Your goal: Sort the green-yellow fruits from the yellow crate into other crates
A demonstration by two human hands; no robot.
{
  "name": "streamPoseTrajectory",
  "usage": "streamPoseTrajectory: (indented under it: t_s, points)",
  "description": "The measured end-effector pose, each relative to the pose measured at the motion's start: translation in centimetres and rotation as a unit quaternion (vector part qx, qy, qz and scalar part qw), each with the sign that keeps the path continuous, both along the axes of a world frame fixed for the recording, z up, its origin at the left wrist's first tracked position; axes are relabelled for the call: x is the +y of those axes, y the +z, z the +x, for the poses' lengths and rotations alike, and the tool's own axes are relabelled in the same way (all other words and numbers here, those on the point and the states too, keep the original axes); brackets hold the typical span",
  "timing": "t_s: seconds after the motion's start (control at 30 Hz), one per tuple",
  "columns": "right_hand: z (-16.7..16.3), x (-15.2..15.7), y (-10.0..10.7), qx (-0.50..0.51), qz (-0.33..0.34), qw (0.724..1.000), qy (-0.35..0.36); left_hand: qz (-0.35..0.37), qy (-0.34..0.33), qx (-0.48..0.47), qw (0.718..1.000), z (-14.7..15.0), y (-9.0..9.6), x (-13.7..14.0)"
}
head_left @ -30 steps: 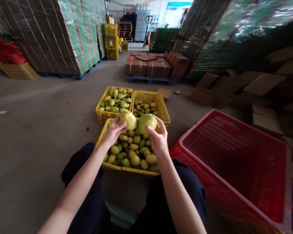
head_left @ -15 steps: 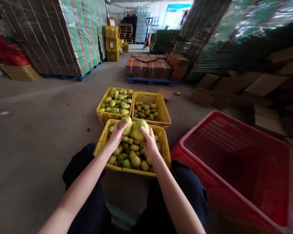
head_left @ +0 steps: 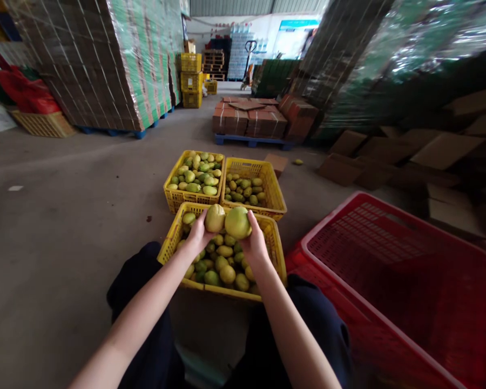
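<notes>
Fruits: yellowish fruit (head_left: 215,218) and larger, smooth green fruit (head_left: 237,222) are hovering side by side above the front crate (head_left: 272,246).
Left hand (head_left: 199,235): closing around the yellowish fruit.
Right hand (head_left: 254,242): clasping the green fruit's outer side.
Crate walls: slotted yellow plastic is enclosing heaped oval fruit (head_left: 227,274) (mottled green-yellow).
Thumbs: crossing the fruits' faces half a second ago, they are now resting nearer the outer edges.

1. A tall, plastic-wrapped stack of brown and green cartons (head_left: 89,70) stood at the left.
2. Strapped bundles of reddish-brown cardboard (head_left: 249,122) lay on a low blue pallet (head_left: 253,142).
3. Three stacked yellow plastic crates (head_left: 191,82) stood farther back.
4. Loose brown cardboard boxes (head_left: 419,145) littered the right side.
5. A crumpled red covering (head_left: 34,93) topped a tan slatted basket (head_left: 46,125).
</notes>
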State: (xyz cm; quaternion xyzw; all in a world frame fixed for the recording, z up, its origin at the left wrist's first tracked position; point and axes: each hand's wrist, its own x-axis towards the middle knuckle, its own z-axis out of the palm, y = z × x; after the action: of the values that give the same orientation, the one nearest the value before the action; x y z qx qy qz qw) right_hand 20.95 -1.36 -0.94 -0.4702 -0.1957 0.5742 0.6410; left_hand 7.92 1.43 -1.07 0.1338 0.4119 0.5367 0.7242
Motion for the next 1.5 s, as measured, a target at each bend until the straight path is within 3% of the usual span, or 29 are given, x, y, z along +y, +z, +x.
streamPoseTrajectory:
  t_s: [0.27,0.47,0.67,0.83,0.9,1.0,1.1,1.17,1.33,1.5]
  points:
    - [-0.4,0.1,-0.3,0.043,-0.041,0.997,-0.045,0.073,-0.046,0.011,0.996,-0.2,-1.3,-0.4]
    - [0.0,-0.2,0.7,0.112,-0.039,0.993,0.008,0.060,-0.031,-0.034,0.997,0.1,-0.5,-0.5]
    - [0.4,-0.8,1.0,-0.014,0.151,0.986,0.065,0.111,0.015,-0.076,0.991,-0.6,0.7,-1.2]
    - [0.4,-1.3,0.9,-0.042,0.200,0.972,0.115,0.101,0.009,-0.083,0.991,-0.9,1.3,-1.7]
    - [0.1,-1.3,1.0,-0.005,0.178,0.977,0.119,0.070,0.023,-0.097,0.993,-0.8,1.4,-1.8]
    - [-0.6,-1.1,1.3,0.103,0.071,0.985,0.115,0.012,0.059,-0.118,0.991,-0.5,1.2,-1.8]
    - [-1.1,-1.0,1.4,0.194,-0.053,0.977,0.066,-0.036,0.065,-0.112,0.991,-0.3,1.0,-1.6]
    - [-1.1,-0.9,1.3,0.228,-0.098,0.968,0.025,-0.070,0.051,-0.089,0.992,-0.4,0.8,-1.5]
    - [0.3,-0.7,1.0,0.259,-0.178,0.947,-0.062,-0.119,-0.040,0.001,0.992,-0.5,-0.5,-1.4]
    - [2.7,-0.5,2.2,0.272,-0.210,0.932,-0.117,-0.227,-0.206,0.098,0.947,-0.7,-5.1,-2.3]
